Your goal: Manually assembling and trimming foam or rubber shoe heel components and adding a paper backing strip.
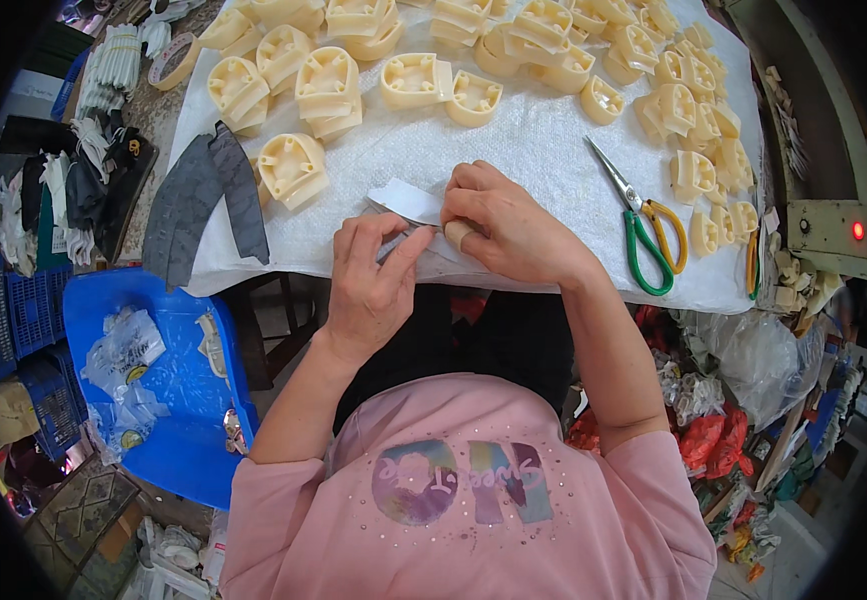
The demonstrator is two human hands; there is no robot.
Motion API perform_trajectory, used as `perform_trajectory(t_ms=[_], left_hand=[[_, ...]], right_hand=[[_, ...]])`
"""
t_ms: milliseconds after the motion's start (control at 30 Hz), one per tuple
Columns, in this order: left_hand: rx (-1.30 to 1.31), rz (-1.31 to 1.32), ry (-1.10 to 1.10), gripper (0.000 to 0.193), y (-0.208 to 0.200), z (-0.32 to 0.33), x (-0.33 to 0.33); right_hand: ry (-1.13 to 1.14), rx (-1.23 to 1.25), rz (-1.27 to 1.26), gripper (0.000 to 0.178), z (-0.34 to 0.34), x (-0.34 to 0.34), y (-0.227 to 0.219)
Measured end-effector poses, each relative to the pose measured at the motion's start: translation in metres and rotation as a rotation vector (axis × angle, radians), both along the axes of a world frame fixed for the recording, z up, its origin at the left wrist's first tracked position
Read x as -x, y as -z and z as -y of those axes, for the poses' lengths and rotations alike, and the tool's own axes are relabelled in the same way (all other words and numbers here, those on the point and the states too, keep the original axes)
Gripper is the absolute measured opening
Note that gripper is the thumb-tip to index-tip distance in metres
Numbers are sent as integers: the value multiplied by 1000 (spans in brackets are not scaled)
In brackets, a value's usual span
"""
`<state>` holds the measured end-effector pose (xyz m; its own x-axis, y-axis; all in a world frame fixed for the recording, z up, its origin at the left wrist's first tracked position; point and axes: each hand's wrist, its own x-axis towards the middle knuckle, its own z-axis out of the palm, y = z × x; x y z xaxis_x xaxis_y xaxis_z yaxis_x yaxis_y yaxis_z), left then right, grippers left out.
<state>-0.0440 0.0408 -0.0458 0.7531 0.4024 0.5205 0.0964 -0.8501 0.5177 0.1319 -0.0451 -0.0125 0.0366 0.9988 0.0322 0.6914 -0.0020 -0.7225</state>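
Near the table's front edge, a small pale grey-white sheet (408, 203) with a torn-looking upper edge lies between my two hands. My left hand (371, 285) is closed, its thumb and fingers bent over the near left side of the sheet. Opposite it, the curled fingers of my right hand (503, 225) pinch the sheet's right end. A tan wrap (457, 235) shows around one right finger. The sheet's underside is partly hidden by my fingers. Beyond my left hand sits a cream plastic casting (293, 172), hollow with small posts inside.
Many similar cream castings (416, 80) crowd the far and right sides of the white-covered table (403, 140). Scissors (643, 215) with green and yellow handles lie right of my hands. Dark grey sheets (188, 205) hang over the left edge, above a blue chair (168, 440).
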Motion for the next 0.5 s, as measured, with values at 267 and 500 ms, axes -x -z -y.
perform_trajectory(t_ms=[267,500], left_hand=[[11,-49,-52,32,-3,4,-8],[-180,-22,-28,39,5,6,-6]], right_hand=[[0,17,-74,11,-1,-6,1],[40,-48,-68,8,1,-2,4]])
